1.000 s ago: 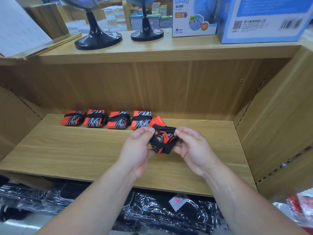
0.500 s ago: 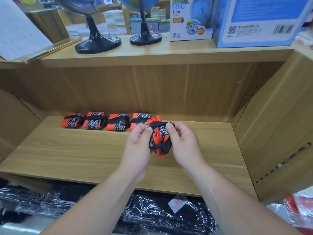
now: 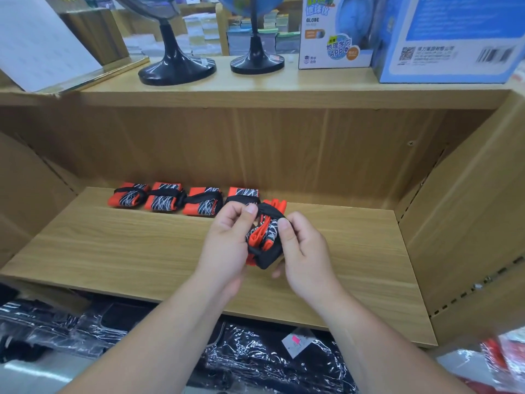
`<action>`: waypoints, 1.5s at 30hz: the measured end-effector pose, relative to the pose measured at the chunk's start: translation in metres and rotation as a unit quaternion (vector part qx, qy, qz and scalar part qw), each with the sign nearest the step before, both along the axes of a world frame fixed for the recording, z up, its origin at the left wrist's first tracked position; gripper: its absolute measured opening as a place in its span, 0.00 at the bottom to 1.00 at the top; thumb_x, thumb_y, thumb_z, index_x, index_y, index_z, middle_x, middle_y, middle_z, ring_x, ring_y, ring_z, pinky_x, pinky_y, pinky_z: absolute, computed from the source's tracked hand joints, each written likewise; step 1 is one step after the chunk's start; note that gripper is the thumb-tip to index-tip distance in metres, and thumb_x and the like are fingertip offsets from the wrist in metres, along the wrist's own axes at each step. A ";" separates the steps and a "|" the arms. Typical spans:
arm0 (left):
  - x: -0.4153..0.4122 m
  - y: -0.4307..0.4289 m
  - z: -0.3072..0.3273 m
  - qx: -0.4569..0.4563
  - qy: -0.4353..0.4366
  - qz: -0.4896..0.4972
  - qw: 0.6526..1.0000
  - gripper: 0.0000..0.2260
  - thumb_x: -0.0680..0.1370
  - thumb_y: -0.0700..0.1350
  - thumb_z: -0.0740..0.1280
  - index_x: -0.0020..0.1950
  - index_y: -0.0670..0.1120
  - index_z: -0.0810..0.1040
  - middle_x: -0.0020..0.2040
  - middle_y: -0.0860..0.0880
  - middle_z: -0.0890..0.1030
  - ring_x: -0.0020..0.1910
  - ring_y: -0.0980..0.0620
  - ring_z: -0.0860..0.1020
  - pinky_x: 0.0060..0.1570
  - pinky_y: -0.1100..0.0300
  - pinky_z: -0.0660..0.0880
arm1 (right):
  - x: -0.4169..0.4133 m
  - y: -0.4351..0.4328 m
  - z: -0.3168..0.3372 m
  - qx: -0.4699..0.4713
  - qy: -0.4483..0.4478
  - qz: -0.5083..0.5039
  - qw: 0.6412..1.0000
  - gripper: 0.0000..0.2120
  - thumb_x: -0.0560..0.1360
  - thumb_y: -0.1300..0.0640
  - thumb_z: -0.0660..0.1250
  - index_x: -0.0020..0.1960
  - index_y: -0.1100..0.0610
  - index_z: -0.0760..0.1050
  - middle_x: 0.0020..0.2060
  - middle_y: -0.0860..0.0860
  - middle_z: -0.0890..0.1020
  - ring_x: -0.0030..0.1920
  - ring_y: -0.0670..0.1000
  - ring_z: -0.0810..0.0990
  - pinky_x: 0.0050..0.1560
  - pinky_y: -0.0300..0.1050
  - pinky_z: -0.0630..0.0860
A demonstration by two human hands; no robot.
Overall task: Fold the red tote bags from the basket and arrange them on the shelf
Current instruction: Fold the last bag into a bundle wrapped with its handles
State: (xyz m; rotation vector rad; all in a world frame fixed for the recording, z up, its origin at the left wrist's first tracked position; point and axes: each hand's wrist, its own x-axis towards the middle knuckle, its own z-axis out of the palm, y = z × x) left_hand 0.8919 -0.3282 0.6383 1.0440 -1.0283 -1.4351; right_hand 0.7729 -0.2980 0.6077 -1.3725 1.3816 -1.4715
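1. Beyond the left hand [image 3: 227, 237] and running off to its left, four folded bags [image 3: 187, 199] lie in a row at the back of the shelf [image 3: 99, 251]. Each is bound by a black band. The nearest sits just past the fingertips, so a careless set-down could knock the row askew.
2. The left hand is closed on a fifth tote bag [image 3: 264, 237], with thumb and fingers pinching its upper left edge.
3. The tote bag is held between both hands, just above the shelf. A black strap [image 3: 268, 258] wraps it, and red folds poke out at top and bottom. If the strap slips off a corner, the bundle will likely spring open and need refolding.
4. The right hand [image 3: 305, 251] grips the bag's right side, thumb pressed on its front. Easing this grip too soon could let the fabric unroll.
5. Above the right hand, on the upper ledge, a white box [image 3: 335, 32] reads "GLOBE" and "地理学习 APP".
6. Farther right, a blue box [image 3: 454, 38] shows a QR code and barcode. Its printed lines are too blurred to read.
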 end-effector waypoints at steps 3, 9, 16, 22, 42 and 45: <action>-0.004 0.002 0.002 0.050 0.060 -0.036 0.996 0.05 0.81 0.45 0.64 0.46 0.46 0.74 0.39 0.45 0.80 0.35 0.48 0.77 0.40 0.53 0.74 | -0.005 -0.001 -0.002 -0.078 0.100 -0.074 0.989 0.13 0.81 0.49 0.57 0.39 0.49 0.70 0.44 0.50 0.74 0.48 0.43 0.75 0.50 0.33 0.70; -0.025 0.010 0.000 0.043 0.052 -0.012 0.998 0.08 0.81 0.44 0.65 0.43 0.44 0.72 0.36 0.45 0.77 0.34 0.49 0.74 0.35 0.56 0.72 | -0.009 0.001 -0.002 -0.081 0.031 -0.129 0.988 0.12 0.81 0.48 0.58 0.44 0.50 0.76 0.40 0.42 0.81 0.42 0.44 0.79 0.43 0.42 0.73; -0.033 0.020 -0.006 -0.027 0.014 -0.022 0.999 0.11 0.77 0.49 0.70 0.57 0.46 0.82 0.53 0.43 0.84 0.50 0.48 0.83 0.49 0.55 0.78 | -0.014 0.008 0.003 -0.070 0.028 -0.131 0.988 0.10 0.79 0.49 0.61 0.38 0.45 0.71 0.32 0.40 0.77 0.33 0.43 0.74 0.35 0.38 0.69; -0.027 0.020 -0.007 -0.074 -0.056 -0.014 0.996 0.06 0.76 0.46 0.69 0.49 0.48 0.85 0.50 0.43 0.84 0.50 0.46 0.82 0.52 0.49 0.79 | -0.020 0.014 0.004 -0.067 0.003 -0.081 0.994 0.09 0.79 0.52 0.63 0.41 0.53 0.73 0.32 0.49 0.77 0.33 0.48 0.74 0.35 0.47 0.72; -0.019 0.014 -0.007 -0.079 -0.047 -0.008 0.996 0.11 0.79 0.41 0.66 0.36 0.43 0.80 0.44 0.52 0.74 0.41 0.55 0.74 0.43 0.60 0.72 | -0.017 0.002 0.020 0.190 -0.298 0.045 0.934 0.10 0.79 0.54 0.66 0.41 0.57 0.75 0.34 0.53 0.77 0.38 0.53 0.73 0.41 0.48 0.72; -0.019 0.014 -0.004 -0.091 -0.048 -0.012 0.995 0.09 0.75 0.44 0.67 0.35 0.47 0.82 0.44 0.53 0.76 0.42 0.57 0.75 0.43 0.64 0.73 | -0.025 0.002 0.028 0.229 -0.379 0.120 0.888 0.08 0.73 0.53 0.70 0.46 0.57 0.77 0.36 0.54 0.81 0.39 0.54 0.79 0.44 0.51 0.77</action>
